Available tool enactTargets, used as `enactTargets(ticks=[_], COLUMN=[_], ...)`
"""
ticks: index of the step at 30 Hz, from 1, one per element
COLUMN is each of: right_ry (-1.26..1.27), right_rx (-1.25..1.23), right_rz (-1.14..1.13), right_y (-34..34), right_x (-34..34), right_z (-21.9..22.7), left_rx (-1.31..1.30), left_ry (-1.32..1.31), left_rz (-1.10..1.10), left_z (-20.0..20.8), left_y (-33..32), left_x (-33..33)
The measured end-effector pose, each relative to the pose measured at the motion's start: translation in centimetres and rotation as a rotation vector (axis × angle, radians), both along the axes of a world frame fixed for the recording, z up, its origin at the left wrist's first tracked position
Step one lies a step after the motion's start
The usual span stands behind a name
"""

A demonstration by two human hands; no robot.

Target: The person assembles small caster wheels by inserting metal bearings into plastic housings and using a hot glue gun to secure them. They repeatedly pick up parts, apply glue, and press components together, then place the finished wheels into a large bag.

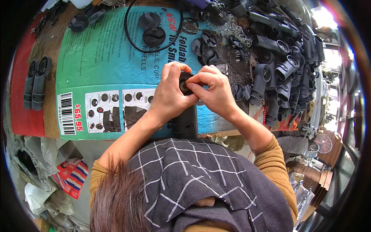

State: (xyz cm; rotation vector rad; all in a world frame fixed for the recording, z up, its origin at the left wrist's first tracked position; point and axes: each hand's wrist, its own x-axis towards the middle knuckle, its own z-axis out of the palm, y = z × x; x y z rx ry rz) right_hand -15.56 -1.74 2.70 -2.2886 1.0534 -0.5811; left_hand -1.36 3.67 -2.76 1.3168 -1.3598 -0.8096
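Near the table's front edge, my left hand [170, 94] is wrapped round a dark grey plastic tube fitting [185, 125], its round hollow end facing up. Inside that end a ring-shaped recess [184, 86] shows. My right hand [214, 88] is closed in a pinch, thumb and forefinger pressed at the recess; whatever is between the fingertips is too small and covered to make out. The fitting's lower part reaches toward my apron. Just beyond my hands lie several black round caps [210, 56].
A printed cardboard sheet [92, 69] covers the tabletop. Two finished-looking grey fittings [40, 85] lie at left. A black cord loop [126, 29] surrounds more black caps [154, 36]. Metal springs [234, 29] are heaped at the back; many grey fittings [284, 69] are piled right.
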Motion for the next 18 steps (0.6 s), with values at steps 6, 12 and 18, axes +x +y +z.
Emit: enactTargets(ticks=[6,12,18], right_ry=[-0.042,0.159,0.398], right_rx=[0.088,-0.424,-0.440], right_rz=[-0.085,-0.186,-0.125], right_y=[-1.2,-11.5,-14.6], right_x=[-0.4,-0.5,2.1], right_z=[1.2,-2.4,-4.6], left_rx=[0.052,0.012,-0.023], left_ry=[0.024,-0.007,0.032], left_rz=[-0.018,-0.009,0.003], left_z=[0.0,0.1,-0.1], left_y=[0.0,-0.1,0.1], left_x=[0.0,0.1,0.0])
